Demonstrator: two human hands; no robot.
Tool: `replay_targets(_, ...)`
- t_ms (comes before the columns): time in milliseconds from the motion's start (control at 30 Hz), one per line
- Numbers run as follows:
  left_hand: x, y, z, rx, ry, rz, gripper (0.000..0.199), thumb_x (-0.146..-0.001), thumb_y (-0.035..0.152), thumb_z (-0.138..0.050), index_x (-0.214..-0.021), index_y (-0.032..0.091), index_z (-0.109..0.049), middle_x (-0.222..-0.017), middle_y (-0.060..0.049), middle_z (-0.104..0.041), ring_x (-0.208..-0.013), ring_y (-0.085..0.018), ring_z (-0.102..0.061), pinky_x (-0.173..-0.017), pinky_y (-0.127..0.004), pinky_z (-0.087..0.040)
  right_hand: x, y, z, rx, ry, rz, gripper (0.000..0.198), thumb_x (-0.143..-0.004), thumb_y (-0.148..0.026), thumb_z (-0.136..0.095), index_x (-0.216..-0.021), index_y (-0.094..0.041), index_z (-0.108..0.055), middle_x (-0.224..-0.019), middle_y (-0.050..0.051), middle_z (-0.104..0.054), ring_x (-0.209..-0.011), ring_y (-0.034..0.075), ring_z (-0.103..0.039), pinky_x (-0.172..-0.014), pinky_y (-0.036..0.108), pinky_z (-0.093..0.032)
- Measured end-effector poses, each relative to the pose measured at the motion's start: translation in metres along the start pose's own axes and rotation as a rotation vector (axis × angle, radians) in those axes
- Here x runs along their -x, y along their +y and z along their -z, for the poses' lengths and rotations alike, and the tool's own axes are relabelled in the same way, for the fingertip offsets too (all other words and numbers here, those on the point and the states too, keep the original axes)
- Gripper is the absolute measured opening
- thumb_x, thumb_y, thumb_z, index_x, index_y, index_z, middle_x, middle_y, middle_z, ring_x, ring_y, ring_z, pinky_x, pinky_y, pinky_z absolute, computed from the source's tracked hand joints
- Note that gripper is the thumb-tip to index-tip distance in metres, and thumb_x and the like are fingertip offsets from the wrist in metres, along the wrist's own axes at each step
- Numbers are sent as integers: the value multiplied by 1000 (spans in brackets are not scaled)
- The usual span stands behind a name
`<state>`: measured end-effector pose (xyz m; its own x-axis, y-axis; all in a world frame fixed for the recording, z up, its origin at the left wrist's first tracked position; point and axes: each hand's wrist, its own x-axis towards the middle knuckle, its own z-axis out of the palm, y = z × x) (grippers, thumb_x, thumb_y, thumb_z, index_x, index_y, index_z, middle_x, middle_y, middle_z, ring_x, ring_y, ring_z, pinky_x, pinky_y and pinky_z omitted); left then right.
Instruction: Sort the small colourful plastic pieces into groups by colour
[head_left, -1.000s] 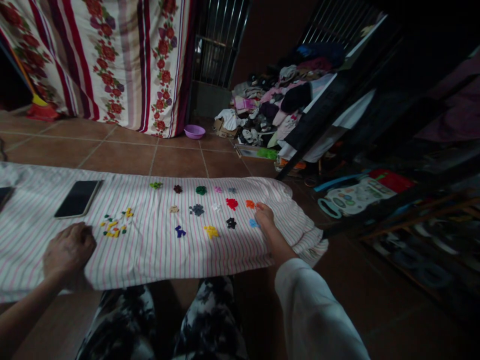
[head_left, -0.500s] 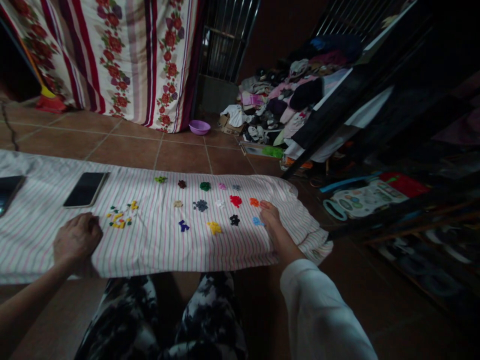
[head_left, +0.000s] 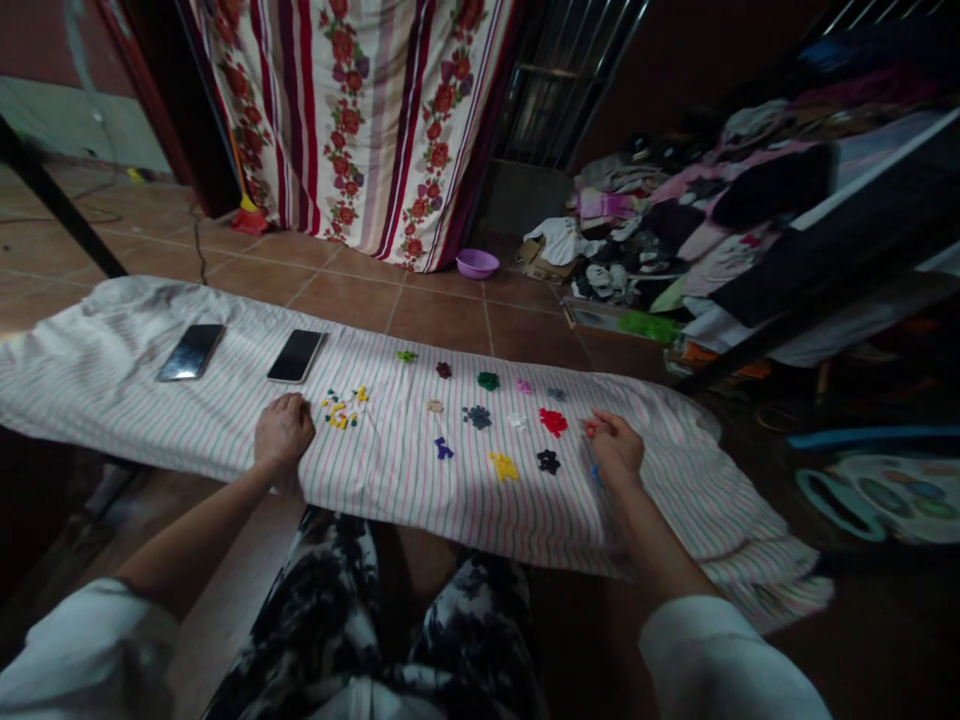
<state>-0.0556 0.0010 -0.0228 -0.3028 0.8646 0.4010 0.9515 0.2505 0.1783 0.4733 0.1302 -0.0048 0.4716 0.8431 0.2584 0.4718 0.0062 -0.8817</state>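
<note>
My left hand (head_left: 283,432) rests on the striped cloth with its fingers curled under. Beside it lies a mixed scatter of small yellow, green and white pieces (head_left: 345,408). My right hand (head_left: 619,448) is over the right end of the sorted piles, thumb and fingers pinched together. Its fingertips cover the spot of the orange pile, and whatever they pinch is hidden. Small light-blue pieces (head_left: 596,474) peek out beside that hand. Nearest to its left are red pieces (head_left: 553,421) and black pieces (head_left: 548,461).
More small heaps sit in rows, among them yellow (head_left: 503,466), grey (head_left: 477,417), dark green (head_left: 488,381) and purple (head_left: 443,448). Two phones (head_left: 297,356) lie at the left on the striped cloth (head_left: 390,480). Beyond are a purple basin (head_left: 477,264) and heaped clothes (head_left: 675,210).
The view has swung left, so everything appears further right. My right hand has drawn its fingers in over the orange pieces, now covered. My left hand stays beside the mixed scatter.
</note>
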Motion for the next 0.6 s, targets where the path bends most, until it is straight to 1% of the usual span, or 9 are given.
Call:
replay_targets(100,0,-1,-2,2,17,-1,19,-81,22,-42,-93,18,-57,-95,-10,-65,-93,-25,-58,-82,-36,-42,19,-26,-24,2,-93,90,36,-71,-31,-49,-98,-18,-69,-83,5,-69,-80,18,-65,-80,35,-52)
replay_targets(167,0,-2,-3,5,21,-12,18,-81,21,-42,-92,18,-57,-95,-10,-64,-92,-25,-57,-83,-36,-41,35,-42,-42,-18,-168,94,37,-75,-33,-46,-100,-17,-69,-86,8,-70,-77,19,-65,-76,35,-52)
replay_targets(233,0,-2,-2,15,24,-23,18,-82,20,-42,-91,18,-57,-95,-10,-64,-92,-24,-57,-83,-36,-41,54,-57,-62,-33,-244,129,38,-77,-34,-47,-103,-16,-68,-90,10,-70,-79,20,-65,-76,35,-52)
replay_targets(333,0,-1,-1,29,23,-22,18,-82,20,-41,-92,18,-57,-95,-11,-64,-93,-25,-57,-84,-37,-41,85,-78,-92,-99,-358,158,37,-79,-34,-47,-104,-17,-68,-92,10,-71,-81,19,-66,-76,33,-52)
replay_targets(400,0,-1,-1,30,21,-12,18,-83,20,-41,-92,18,-57,-96,-11,-64,-94,-25,-57,-84,-37,-41,108,-91,-111,-124,-457,186,34,-79,-32,-47,-101,-18,-68,-91,8,-71,-81,18,-66,-77,32,-52)
replay_targets(467,0,0,-1,29,18,-5,18,-83,20,-41,-92,18,-56,-96,-11,-64,-94,-25,-57,-83,-37,-41,130,-104,-130,-137,-562,259,30,-80,-30,-47,-98,-19,-69,-94,7,-71,-84,18,-66,-79,32,-52)
replay_targets(533,-1,0,-1,33,16,-1,18,-83,21,-41,-92,18,-56,-96,-11,-63,-94,-25,-57,-83,-37,-41,152,-114,-148,-137,-626,361,27,-80,-28,-48,-96,-21,-69,-99,6,-70,-91,18,-64,-83,32,-51)
replay_targets(600,-1,-1,-2,41,11,4,18,-83,20,-41,-92,18,-56,-96,-12,-63,-94,-26,-57,-83,-38,-41,171,-122,-167,-132,-694,447,27,-81,-24,-47,-96,-22,-69,-98,5,-69,-94,17,-63,-85,32,-50)
